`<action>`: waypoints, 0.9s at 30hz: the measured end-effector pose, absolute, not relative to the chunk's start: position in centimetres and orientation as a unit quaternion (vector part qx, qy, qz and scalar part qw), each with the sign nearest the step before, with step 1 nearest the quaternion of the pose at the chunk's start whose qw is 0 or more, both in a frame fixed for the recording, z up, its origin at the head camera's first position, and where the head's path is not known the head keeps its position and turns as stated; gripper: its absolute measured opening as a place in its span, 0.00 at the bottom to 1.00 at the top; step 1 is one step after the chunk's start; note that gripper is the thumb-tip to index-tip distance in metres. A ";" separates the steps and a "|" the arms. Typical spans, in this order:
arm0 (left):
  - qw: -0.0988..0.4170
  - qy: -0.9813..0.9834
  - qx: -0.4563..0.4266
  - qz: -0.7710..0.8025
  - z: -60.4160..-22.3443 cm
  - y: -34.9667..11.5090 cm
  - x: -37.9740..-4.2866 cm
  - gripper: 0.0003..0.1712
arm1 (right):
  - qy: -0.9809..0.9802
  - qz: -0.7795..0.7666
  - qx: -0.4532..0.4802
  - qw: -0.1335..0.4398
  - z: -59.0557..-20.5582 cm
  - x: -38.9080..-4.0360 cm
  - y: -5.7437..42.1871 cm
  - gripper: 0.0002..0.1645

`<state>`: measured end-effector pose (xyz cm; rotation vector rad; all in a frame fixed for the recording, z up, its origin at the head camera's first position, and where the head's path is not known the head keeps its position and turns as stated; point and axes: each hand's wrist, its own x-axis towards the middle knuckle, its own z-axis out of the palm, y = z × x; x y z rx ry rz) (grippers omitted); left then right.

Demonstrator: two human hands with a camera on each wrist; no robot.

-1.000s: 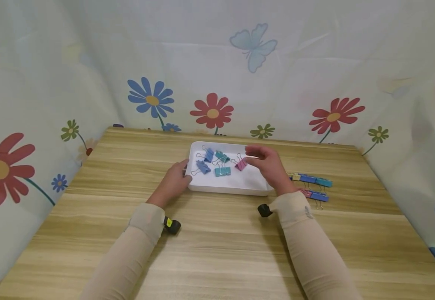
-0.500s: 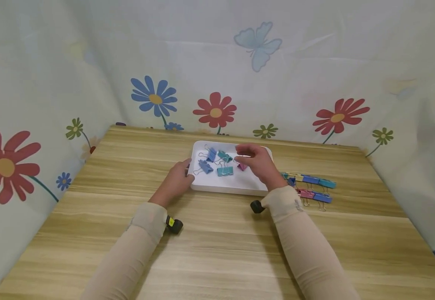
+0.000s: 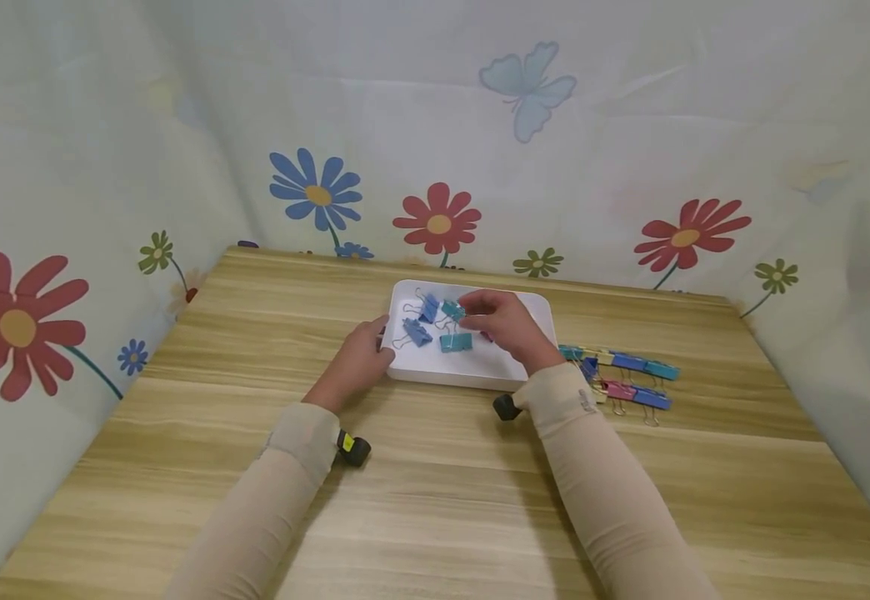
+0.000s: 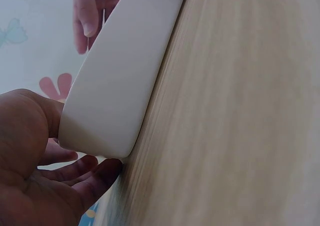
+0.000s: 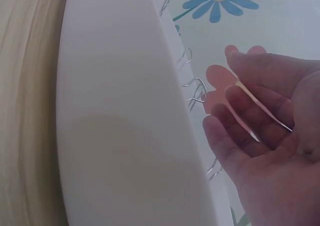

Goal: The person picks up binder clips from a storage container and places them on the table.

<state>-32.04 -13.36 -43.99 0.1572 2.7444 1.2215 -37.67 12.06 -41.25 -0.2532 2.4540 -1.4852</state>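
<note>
A shallow white tray (image 3: 418, 362) lies on the wooden table with several binder clips in it. My left hand (image 3: 356, 358) grips its left end; the left wrist view shows the thumb against the tray wall (image 4: 117, 80) and fingers bent round the end. Over the tray, my right hand (image 3: 506, 325) has thumb and fingers apart, fingertips right at the rear teal binder clip (image 3: 451, 309). In the right wrist view nothing shows between those fingers (image 5: 245, 113). Another teal clip (image 3: 456, 342) sits in front, and two blue clips (image 3: 417, 332) lie left. A pink clip (image 3: 487, 337) is mostly hidden below the right hand.
Right of the tray, two rows of binder clips lie on the table: a back row (image 3: 629, 362) in teal, yellow and blue, and a front row (image 3: 618, 389) with pink and blue ones. A flowered curtain (image 3: 600, 158) hangs behind the table (image 3: 435, 492).
My right hand has moved left over the tray, from beside the pink clip to the rear teal clip, and now covers most of the pink one. My left hand stays at the tray's left end.
</note>
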 end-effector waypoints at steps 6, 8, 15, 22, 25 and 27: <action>0.062 0.911 0.054 0.405 -44.1 -13.3 -32.1 0.38 | 0.863 -0.479 -0.087 0.138 -41.3 -38.1 11.0 0.24; 0.064 0.910 0.051 0.405 -44.2 -13.3 -32.1 0.38 | 0.869 -0.466 -0.091 0.136 -41.2 -38.2 10.6 0.24; 0.064 0.910 0.048 0.408 -44.2 -13.3 -32.2 0.38 | 0.899 -0.407 -0.090 0.133 -41.6 -38.8 9.6 0.20; 0.062 0.912 0.048 0.403 -43.9 -13.1 -32.0 0.37 | 0.932 -0.324 -0.125 0.108 -41.2 -38.6 9.1 0.09; 0.060 0.912 0.048 0.403 -43.8 -13.2 -31.9 0.37 | 0.940 -0.294 -0.144 0.098 -40.7 -38.3 9.0 0.08; 0.057 0.913 0.051 0.401 -43.7 -13.2 -31.8 0.38 | 0.944 -0.273 -0.160 0.092 -40.4 -38.1 9.0 0.08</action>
